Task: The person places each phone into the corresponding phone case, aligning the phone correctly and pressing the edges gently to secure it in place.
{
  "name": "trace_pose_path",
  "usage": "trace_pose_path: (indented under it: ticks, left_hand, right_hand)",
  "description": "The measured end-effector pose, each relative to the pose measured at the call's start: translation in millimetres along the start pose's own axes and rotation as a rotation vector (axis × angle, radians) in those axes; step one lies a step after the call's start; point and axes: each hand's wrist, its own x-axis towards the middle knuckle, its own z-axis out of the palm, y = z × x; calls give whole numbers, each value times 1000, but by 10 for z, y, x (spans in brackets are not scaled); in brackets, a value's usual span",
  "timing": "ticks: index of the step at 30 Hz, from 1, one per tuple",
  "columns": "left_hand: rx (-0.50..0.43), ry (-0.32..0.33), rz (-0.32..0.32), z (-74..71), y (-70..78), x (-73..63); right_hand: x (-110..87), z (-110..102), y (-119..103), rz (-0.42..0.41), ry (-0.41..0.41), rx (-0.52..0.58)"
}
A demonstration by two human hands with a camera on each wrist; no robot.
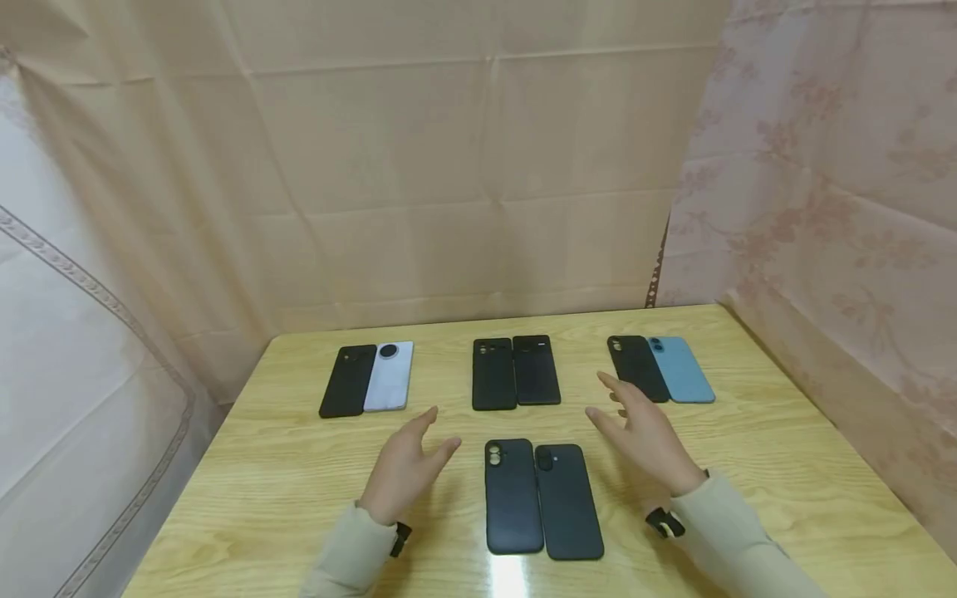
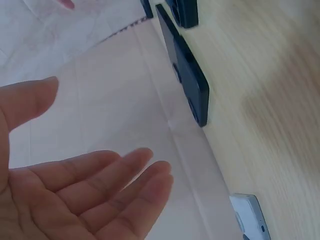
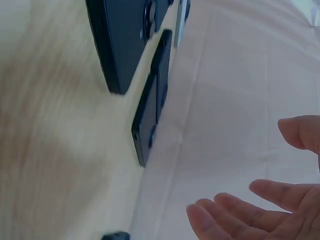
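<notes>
My left hand hovers over the table with straight, spread fingers and nothing in it. It is left of a dark phone case with a camera cutout. Beside that case lies a dark phone, back up. To their right my right hand, also empty, is held with fingers extended and thumb apart. Its fingertips overlap the lower edge of a black phone case in the head view; a light blue phone lies alongside. In both wrist views the palms show bare.
At the back left, a black case lies against a white phone with a round camera. Another black case and a black phone lie at the back middle. Cloth curtains border the wooden table.
</notes>
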Motion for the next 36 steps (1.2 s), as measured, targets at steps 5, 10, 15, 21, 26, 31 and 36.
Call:
trace_pose_path:
  ticks: [5, 10, 15, 21, 26, 31, 36]
  left_hand:
    - [-32, -54, 28, 60, 21, -24]
    - [-143, -156, 32, 129, -11, -41]
    - [-192, -240, 22, 176, -12, -62]
    - [-226, -310, 16, 221, -4, -62]
    - [-247, -369, -7, 263, -8, -67]
    - [-251, -417, -42, 295, -27, -76]
    - [-272, -452, -54, 305, -39, -90]
  right_hand:
    - [-50, 34, 13, 12, -75, 107]
    - [-88, 62, 39, 64, -160, 214]
    - [-117, 85, 57, 135, -238, 300]
    - [-165, 111, 52, 179, -283, 403]
    - [-222, 148, 38, 250, -335, 501]
    - [-248, 170, 48, 287, -373, 525]
    - [-250, 194, 50, 337, -377, 525]
